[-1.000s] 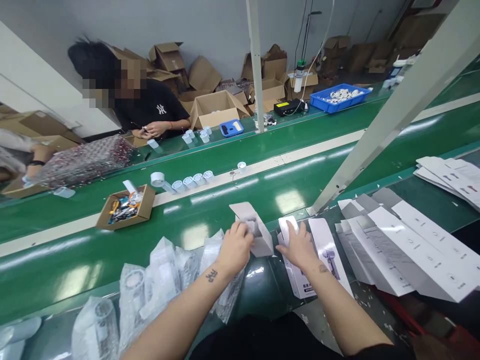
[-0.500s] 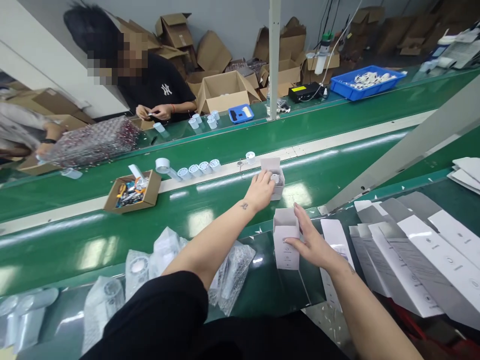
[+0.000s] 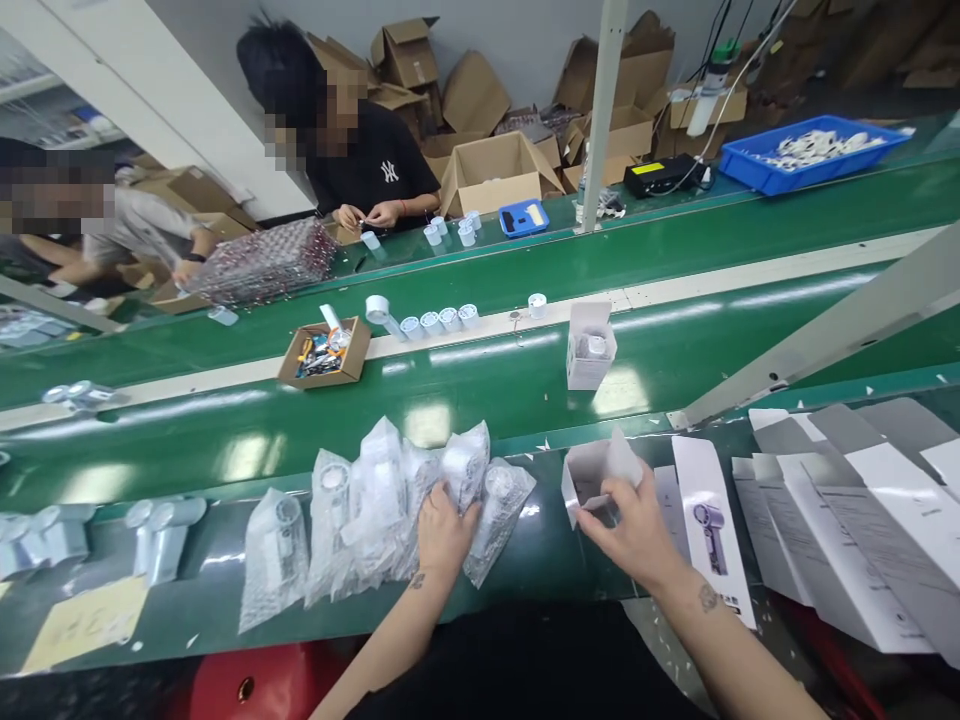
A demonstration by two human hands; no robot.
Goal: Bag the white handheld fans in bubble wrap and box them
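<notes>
- The green conveyor (image 3: 510, 390) runs across in front of me, with a pale strip along its middle.
- On the conveyor's far side, a person in a black shirt (image 3: 375, 160) holds something small in both hands.
- On the conveyor's near side, to my right, the flat white cartons (image 3: 847, 540) lie overlapping.
- The bubble-wrapped packages (image 3: 382, 500) lie in a row along the conveyor's near side.
- My left hand (image 3: 446, 535), also on its near side, touches one package toward the row's right end; my fingers curl over the wrap, my thumb held apart, and I cannot tell how firmly they grip.
- My right hand (image 3: 634, 530), near the conveyor's close edge, pinches the rim and flap of the open white box (image 3: 589, 475) between thumb and fingers.
- That box stands just beside the conveyor's near edge, its top open.
- The cardboard tool box (image 3: 330, 378) sits on the conveyor, toward my left.
- The filled white box (image 3: 589, 375) stands on the conveyor, lid up, a wrapped item showing inside.
</notes>
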